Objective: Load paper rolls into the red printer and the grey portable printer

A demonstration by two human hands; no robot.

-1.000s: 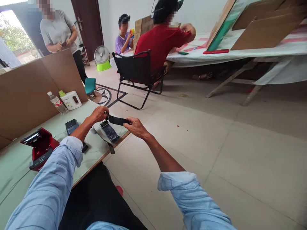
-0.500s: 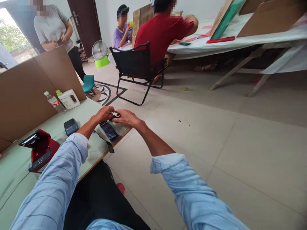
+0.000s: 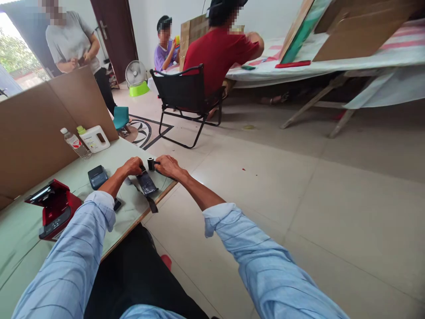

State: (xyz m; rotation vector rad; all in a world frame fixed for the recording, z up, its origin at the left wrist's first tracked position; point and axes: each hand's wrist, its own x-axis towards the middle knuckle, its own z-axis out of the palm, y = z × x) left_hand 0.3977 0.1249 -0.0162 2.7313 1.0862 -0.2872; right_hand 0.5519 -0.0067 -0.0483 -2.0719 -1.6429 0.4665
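Observation:
Near the table's right corner, my left hand (image 3: 133, 165) is closed at the upper end of a dark flat piece (image 3: 146, 183) with a shiny surface. Its fingertips are partly hidden. My right hand (image 3: 168, 166) is just right of a small black roll (image 3: 150, 164) with a pale top. The right fingers are bent together at a black strip beside the roll; the exact grip is too small to tell. Below the flat piece, a dark strap (image 3: 152, 205) hangs over the table edge. Part of another dark object (image 3: 117, 204) shows beside my left sleeve.
On the table (image 3: 131, 208) stand a red open-lidded machine (image 3: 59, 212), a dark grey device (image 3: 97, 177), a water bottle (image 3: 75, 144) and a white jug (image 3: 96, 139). Cardboard (image 3: 56, 119) walls the far side. People sit and stand beyond, near a black chair (image 3: 181, 91).
My hands have moved apart, the left one leftward and slightly down. The black roll now shows between them, and more of the dark flat piece is uncovered.

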